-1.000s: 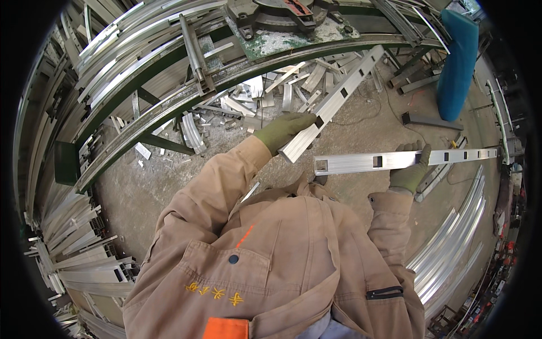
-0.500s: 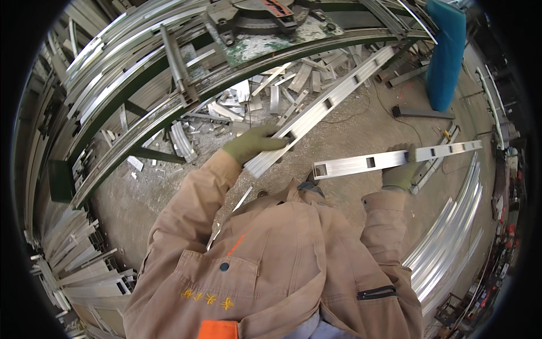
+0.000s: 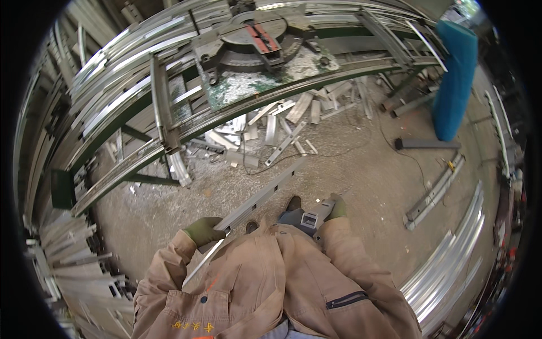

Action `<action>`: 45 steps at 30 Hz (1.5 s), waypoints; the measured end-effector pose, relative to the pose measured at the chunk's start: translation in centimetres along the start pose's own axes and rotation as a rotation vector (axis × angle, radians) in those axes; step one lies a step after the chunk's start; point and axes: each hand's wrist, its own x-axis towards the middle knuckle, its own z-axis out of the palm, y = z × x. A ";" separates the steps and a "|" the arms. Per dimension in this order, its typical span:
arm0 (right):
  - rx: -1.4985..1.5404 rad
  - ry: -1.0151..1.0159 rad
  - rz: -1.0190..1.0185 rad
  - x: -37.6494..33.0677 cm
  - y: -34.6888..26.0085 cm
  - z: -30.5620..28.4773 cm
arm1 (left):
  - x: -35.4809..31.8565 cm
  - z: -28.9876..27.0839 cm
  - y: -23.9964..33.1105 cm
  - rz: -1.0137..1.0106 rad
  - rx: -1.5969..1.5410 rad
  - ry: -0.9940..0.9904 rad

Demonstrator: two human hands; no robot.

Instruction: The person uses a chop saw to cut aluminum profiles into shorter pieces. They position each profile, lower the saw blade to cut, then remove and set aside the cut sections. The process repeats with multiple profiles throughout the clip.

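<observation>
Gripping a slotted bar (image 3: 265,191) before me is the left hand (image 3: 204,230), while the right hand (image 3: 339,207) is clasping another bar (image 3: 322,211).

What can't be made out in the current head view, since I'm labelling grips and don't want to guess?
All in the head view:
Right hand: most of its fingers, hidden by the bar it holds.
Bar in the right hand: its far end, blurred and steeply foreshortened.
Left boot: mostly covered by the jacket.
Bench machine: its top, cut off by the upper edge.
Red items at far right: too small and dark.
</observation>
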 end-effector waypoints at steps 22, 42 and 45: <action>-0.689 -0.510 -0.241 3.8 -14.1 23.8 | -3.0 3.0 11.0 -0.154 -0.461 0.237; -0.117 -0.467 -0.130 -6.6 -7.5 24.7 | 9.0 -13.4 10.2 0.330 -0.484 -0.309; -0.086 -0.422 -0.278 -6.7 -9.8 23.5 | 12.0 -14.9 9.1 0.273 -0.398 -0.038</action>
